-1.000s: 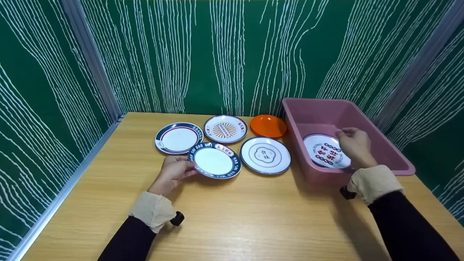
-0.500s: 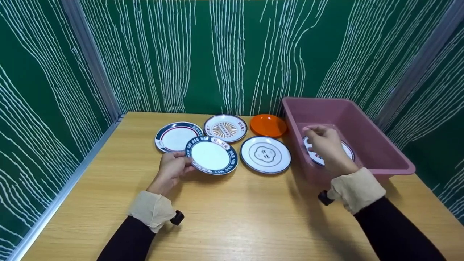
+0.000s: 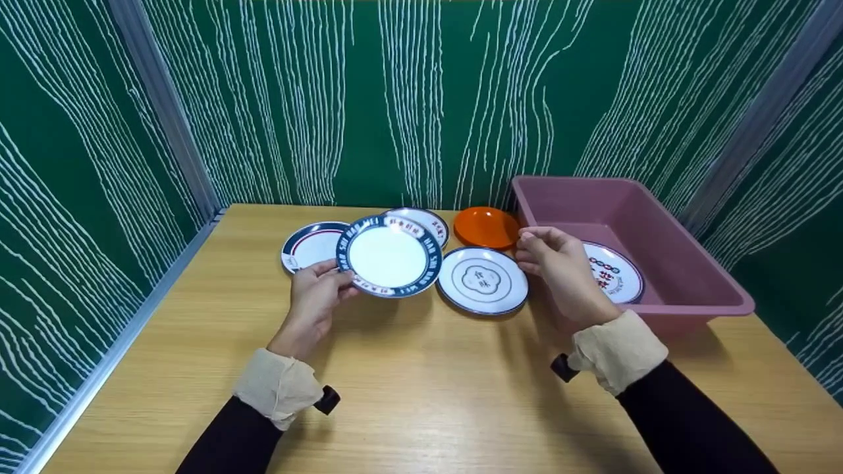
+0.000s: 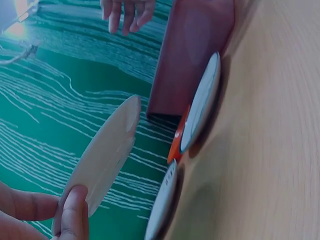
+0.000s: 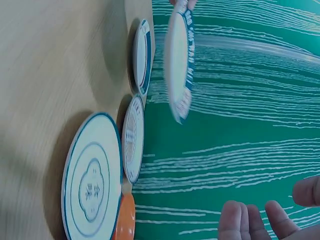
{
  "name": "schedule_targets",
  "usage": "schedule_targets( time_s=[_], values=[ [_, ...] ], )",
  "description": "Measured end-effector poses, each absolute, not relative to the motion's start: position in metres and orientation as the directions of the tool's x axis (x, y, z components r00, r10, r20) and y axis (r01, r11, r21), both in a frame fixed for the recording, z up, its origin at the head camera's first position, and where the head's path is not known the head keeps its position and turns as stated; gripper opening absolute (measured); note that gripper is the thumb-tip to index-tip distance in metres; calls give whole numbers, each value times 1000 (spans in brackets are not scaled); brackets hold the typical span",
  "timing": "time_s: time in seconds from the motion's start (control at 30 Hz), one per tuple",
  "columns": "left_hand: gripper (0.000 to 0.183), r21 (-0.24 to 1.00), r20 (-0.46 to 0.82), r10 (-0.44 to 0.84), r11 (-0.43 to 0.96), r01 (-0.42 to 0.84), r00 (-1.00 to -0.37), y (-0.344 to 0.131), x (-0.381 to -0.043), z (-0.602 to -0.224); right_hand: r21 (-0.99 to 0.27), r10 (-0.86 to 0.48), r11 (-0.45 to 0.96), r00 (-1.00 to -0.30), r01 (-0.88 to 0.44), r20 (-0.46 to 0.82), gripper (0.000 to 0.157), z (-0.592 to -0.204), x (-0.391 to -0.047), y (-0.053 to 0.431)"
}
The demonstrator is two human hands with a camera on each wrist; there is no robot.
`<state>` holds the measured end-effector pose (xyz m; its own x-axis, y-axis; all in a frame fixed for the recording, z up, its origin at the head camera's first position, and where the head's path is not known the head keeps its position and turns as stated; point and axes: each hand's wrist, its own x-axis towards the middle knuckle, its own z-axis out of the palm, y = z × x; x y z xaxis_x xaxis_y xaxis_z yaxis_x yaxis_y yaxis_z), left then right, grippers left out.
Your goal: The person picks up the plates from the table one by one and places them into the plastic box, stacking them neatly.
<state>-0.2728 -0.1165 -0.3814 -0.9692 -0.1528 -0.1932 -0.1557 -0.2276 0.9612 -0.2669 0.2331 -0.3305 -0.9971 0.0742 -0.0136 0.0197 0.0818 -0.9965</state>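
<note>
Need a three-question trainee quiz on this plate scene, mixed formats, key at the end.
1. Which hand holds the round white plate with a dark blue lettered rim?
2. True or false: the round glossy orange plate lies outside the pink rectangular plastic tub.
3. How many plates show inside the tub?
A) none
B) one
C) two

Key:
1. The left hand, pinching it by the edge.
2. True; it lies on the light wood-grain table.
3. B; a round white plate with red print.
</note>
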Motion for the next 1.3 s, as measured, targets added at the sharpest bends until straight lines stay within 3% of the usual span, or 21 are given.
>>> schedule_targets(
  time_s=[0.37, 0.67, 0.93, 1.3],
  values=[
    [38, 941, -196, -133, -305, -148, -972, -96, -251, -364, -995, 4, -31, -996, 91, -91, 31, -348, -272, 209],
    [39, 911, -168, -122, -399, -106, -978, -74, -237, -364, -981, -115, -117, -983, 158, -144, 51, -364, -267, 192],
    [37, 910, -150, -114, -403, -92, -982, -57, -232, -372, -974, -137, -190, -986, 122, -97, 39, -364, -256, 193],
    [29, 934, -71, -87, -356, -35, -994, -56, -236, -379, -991, -78, -128, -997, 37, -27, 36, -356, -249, 204]
  ],
)
